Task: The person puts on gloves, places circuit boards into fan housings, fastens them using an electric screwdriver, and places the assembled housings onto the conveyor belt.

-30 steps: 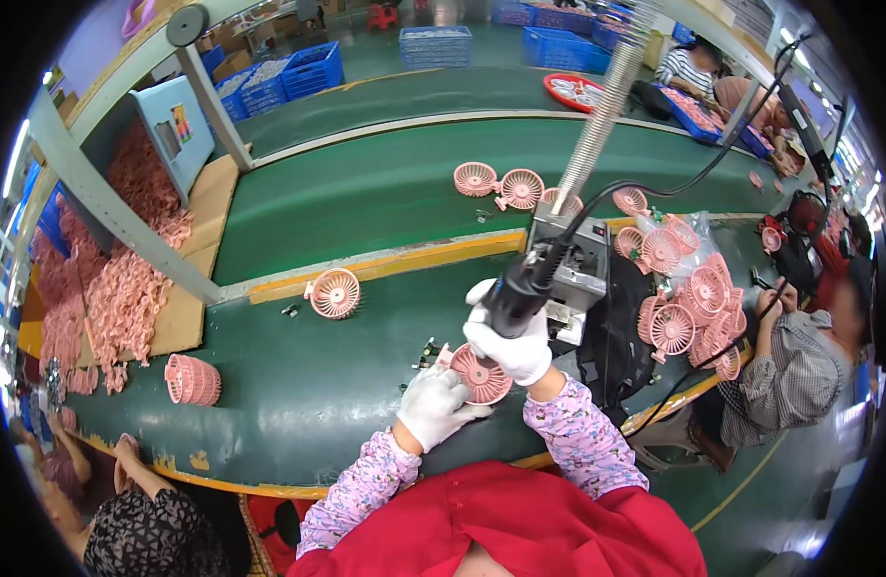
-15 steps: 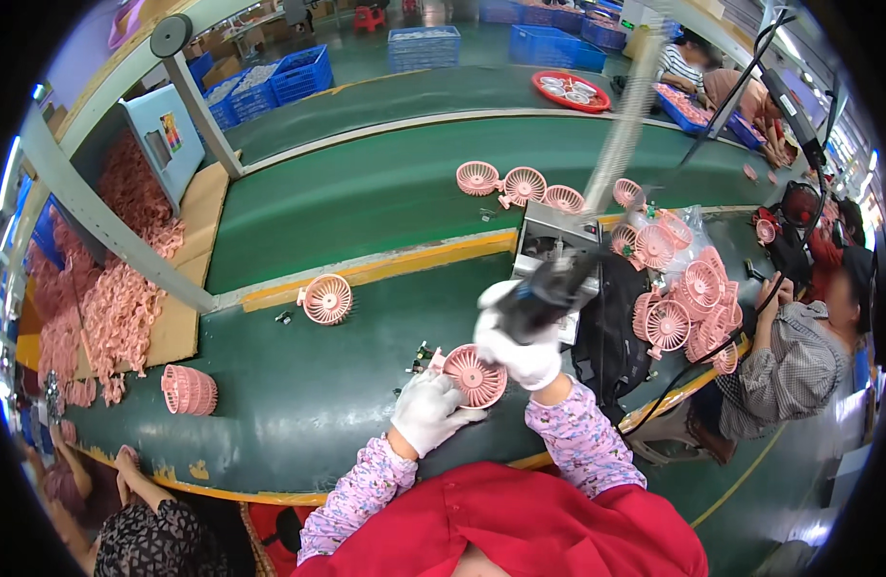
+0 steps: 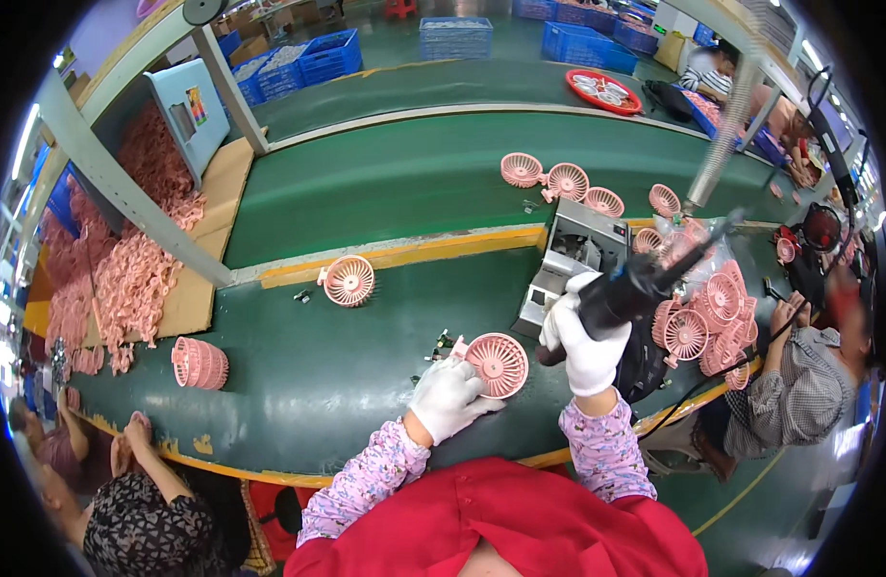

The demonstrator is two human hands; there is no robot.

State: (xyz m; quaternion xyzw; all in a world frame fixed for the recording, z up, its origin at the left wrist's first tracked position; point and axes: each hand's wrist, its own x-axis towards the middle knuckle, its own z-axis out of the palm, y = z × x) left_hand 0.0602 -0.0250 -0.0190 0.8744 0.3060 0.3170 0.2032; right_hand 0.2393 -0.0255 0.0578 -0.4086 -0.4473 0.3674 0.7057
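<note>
Right hand (image 3: 591, 348): fingers wrapped round black driver (image 3: 620, 298), moved rightward. Left hand (image 3: 450, 398): fingers against pink fan casing (image 3: 499, 364), grip unclear.

Near the counter's (image 3: 299, 423) front edge, the left hand (image 3: 452, 396) conceals part of the rim of the pink fan housing (image 3: 500, 365); the green parts (image 3: 444, 340) beside it are too small to identify. The right hand (image 3: 591, 354) covers part of the black handheld tool (image 3: 621, 298), whose upper end is motion-blurred. Toward the counter's right edge, hand and tool partly obscure the metal fixture (image 3: 589, 222) and a dark item (image 3: 645, 367) of indeterminate form.
</note>
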